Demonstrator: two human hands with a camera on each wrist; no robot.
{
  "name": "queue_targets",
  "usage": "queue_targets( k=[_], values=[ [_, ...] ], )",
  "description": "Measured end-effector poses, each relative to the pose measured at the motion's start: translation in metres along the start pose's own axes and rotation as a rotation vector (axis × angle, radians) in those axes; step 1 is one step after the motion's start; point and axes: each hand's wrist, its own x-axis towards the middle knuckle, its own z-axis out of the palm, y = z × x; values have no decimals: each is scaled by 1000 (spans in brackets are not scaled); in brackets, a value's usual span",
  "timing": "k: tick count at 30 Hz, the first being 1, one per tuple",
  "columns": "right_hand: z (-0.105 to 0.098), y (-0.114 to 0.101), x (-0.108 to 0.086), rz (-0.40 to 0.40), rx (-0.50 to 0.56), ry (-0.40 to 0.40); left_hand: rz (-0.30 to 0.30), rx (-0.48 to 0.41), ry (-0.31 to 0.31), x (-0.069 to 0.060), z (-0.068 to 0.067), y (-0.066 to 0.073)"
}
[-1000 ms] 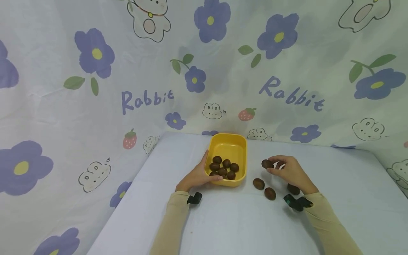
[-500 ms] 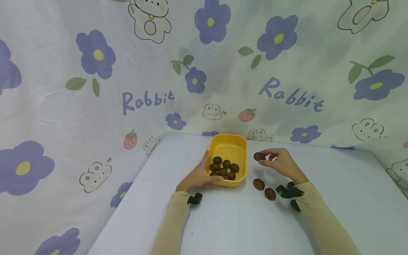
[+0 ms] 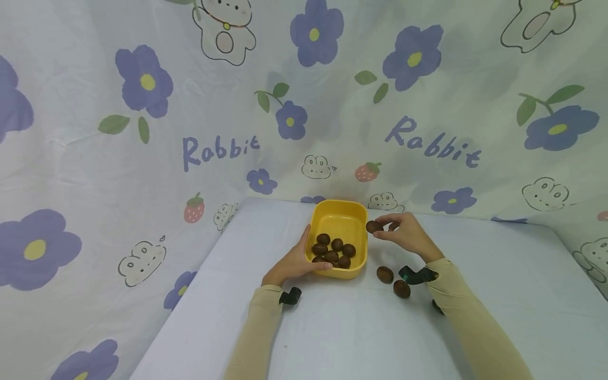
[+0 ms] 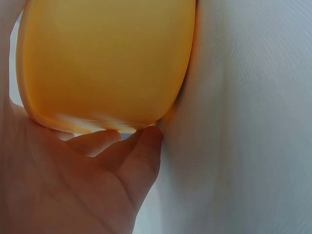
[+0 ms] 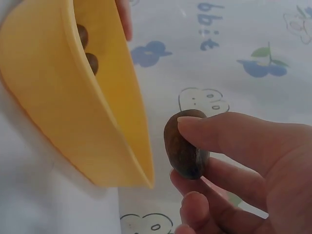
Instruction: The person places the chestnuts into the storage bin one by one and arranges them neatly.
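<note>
On the white counter (image 3: 313,327) sits a yellow plastic box with round corners (image 3: 349,274). Lots of little brown egg-shaped pieces (image 3: 331,256) are bunched up inside, at its near end. The left hand (image 3: 294,260) grips the box, with its thumb over the near rim and its fingers along the left side. The right hand (image 3: 404,231) pinches one smooth brown piece (image 3: 373,227) between thumb and fingers. It is held up just to the right of the box, with a small gap between. Two loose brown pieces (image 3: 401,288) lie on the counter, near and to the right. Another brown piece (image 3: 437,307) is partly hidden by the tan right sleeve (image 3: 467,316). Far back is white cloth (image 3: 214,95) with purple flowers.
</note>
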Motion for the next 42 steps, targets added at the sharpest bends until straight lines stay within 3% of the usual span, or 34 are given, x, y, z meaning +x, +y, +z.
queue_targets(
  k=[17, 22, 27, 30, 42],
  values=[
    [23, -13, 28, 9, 10, -14, 10, -6, 1, 0, -1, 0],
    [30, -15, 35, 41, 7, -45, -9, -4, -2, 0, -1, 0],
    [35, -16, 41, 84, 21, -77, 9, -12, -2, 1, -1, 1],
    [38, -18, 43, 72, 13, -95, 4, -15, -2, 0, -1, 2],
    [50, -20, 49, 51, -121, -188, 1, 1, -17, 1, -2, 0]
  ],
)
